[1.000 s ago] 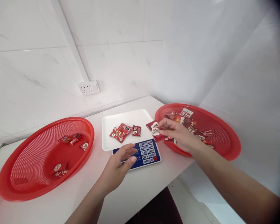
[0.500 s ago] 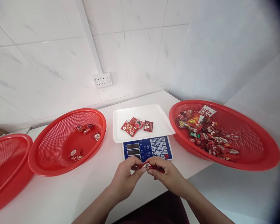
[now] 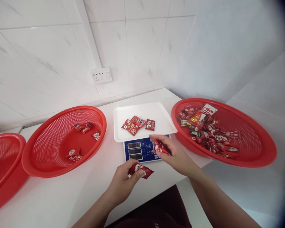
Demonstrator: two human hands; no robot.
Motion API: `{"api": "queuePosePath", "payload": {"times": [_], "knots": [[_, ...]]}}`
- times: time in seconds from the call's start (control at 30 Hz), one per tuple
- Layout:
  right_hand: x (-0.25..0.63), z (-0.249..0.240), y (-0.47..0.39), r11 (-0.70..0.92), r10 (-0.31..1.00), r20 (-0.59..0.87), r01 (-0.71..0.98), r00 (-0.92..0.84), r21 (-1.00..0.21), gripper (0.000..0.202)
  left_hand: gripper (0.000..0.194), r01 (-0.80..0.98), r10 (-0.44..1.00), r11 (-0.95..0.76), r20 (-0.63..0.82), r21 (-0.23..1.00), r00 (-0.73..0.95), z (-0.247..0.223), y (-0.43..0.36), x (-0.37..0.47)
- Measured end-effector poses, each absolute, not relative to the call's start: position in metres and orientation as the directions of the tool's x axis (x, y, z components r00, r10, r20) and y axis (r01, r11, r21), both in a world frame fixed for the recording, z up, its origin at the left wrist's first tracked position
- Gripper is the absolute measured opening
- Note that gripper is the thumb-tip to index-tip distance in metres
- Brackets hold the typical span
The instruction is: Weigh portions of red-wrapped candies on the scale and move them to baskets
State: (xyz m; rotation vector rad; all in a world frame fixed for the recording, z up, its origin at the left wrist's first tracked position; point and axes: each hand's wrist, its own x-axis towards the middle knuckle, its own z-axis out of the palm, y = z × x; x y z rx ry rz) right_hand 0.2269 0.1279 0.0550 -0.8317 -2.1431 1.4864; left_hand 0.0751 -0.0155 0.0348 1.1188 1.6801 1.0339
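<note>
fingers first: the left hand (image 3: 123,180) is pinching 1 red candy packet (image 3: 140,170) between thumb and fingertips, low over the white counter (image 3: 61,196) just in front of the digital scale (image 3: 142,148). the right hand (image 3: 174,155) is clamped on a second red packet (image 3: 160,147), carried over the scale's blue keypad, just short of the white weighing tray (image 3: 154,110).

what's changed: half a second ago both hands were together at the counter's edge, working 1 bundle of wrappers between them. now they've split, 1 packet each, and the right has gone up toward the scale while the left hangs back. that reads like a pair of stuck packets pulled apart, with the right one looking closest to the tray.

outward from there: 3 red packets (image 3: 135,124) already lie on the tray, touching or nearly so. to the right, the full red basket (image 3: 251,158) holds a heap of mixed wrapped sweets. to the left, a second red basket (image 3: 38,164) holds only a few, and a third red basket (image 3: 0,190) shows at the frame's edge.
</note>
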Motion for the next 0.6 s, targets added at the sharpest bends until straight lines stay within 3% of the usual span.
{"api": "queuePosePath", "payload": {"times": [0.13,0.27,0.47,0.6], "knots": [[0.194,0.066,0.152,0.535,0.651,0.206,0.249,-0.73,-0.807,0.052,0.023,0.204,0.943,0.281,-0.231,0.938,-0.238,0.033,-0.022,0.073],[0.173,0.064,0.168,0.731,0.549,0.291,0.282,-0.783,-0.621,0.059,0.024,0.189,0.938,0.291,-0.24,0.938,-0.249,0.033,-0.028,0.07],[0.186,0.051,0.17,0.788,0.559,0.38,0.33,-0.737,-0.519,0.032,0.024,0.205,0.931,0.308,-0.25,0.929,-0.266,0.032,-0.031,0.063],[0.188,0.048,0.163,0.8,0.545,0.347,0.35,-0.763,-0.487,0.027,0.022,0.245,0.937,0.294,-0.228,0.924,-0.265,0.033,-0.028,0.064]]}}
